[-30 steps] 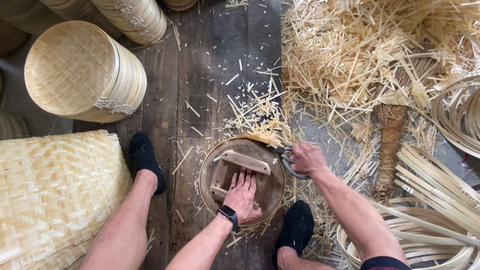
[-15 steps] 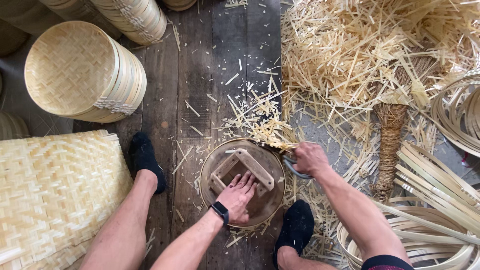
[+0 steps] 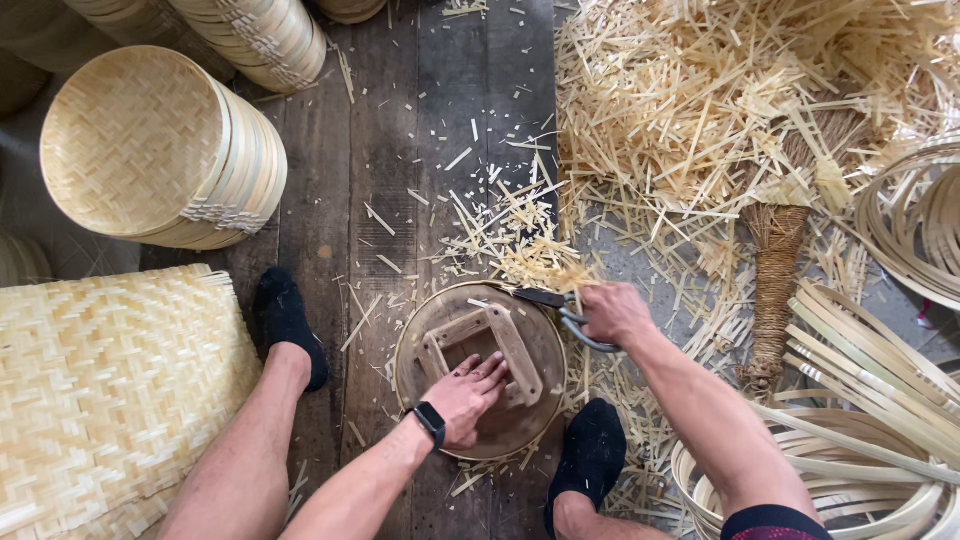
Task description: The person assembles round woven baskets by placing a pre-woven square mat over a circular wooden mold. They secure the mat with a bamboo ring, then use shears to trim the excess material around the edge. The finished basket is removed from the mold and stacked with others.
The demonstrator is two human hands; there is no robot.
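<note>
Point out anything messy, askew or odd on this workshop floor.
Cut bamboo slivers lie strewn over the dark floorboards, thickest beside the scissors in the right hand, with a big heap behind. The left hand presses on a round wooden form whose square frame sits askew. Nothing looks broken.

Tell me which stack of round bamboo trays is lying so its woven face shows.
The stack at the left, above the woven mats: it is tipped so its woven face shows. The stack at the top edge shows only its rims.
</note>
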